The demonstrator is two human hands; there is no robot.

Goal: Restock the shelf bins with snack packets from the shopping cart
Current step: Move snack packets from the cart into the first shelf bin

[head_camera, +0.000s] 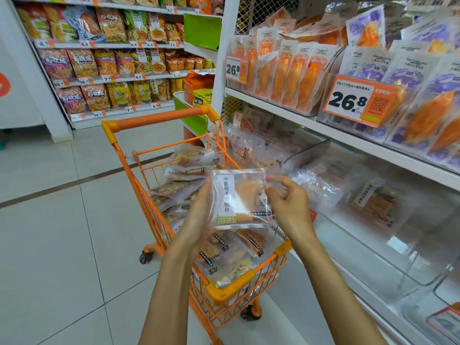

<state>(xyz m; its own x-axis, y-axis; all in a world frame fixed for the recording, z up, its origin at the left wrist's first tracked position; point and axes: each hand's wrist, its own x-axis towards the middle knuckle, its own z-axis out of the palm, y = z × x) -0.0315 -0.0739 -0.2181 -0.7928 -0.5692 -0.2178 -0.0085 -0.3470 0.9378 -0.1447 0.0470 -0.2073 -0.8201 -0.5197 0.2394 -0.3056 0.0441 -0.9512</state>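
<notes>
Above the orange shopping cart [159,220], both forearms reach forward and meet around one clear snack packet [240,199], held upright at chest height. The left hand [199,212] lies along the packet's left edge, fingers behind it and curled round that side. The right hand [288,202] pinches the packet's right edge, thumb and fingertips bent inward, wrist slightly raised. The packet shows an orange piece inside and a white label strip down its left side. Just beneath the hands, the cart holds a heap of similar packets [224,257]. To the right, the lower shelf bin [308,153] holds more clear packets, some blurred; the shelf above carries orange and purple packs behind a price tag [358,103].
</notes>
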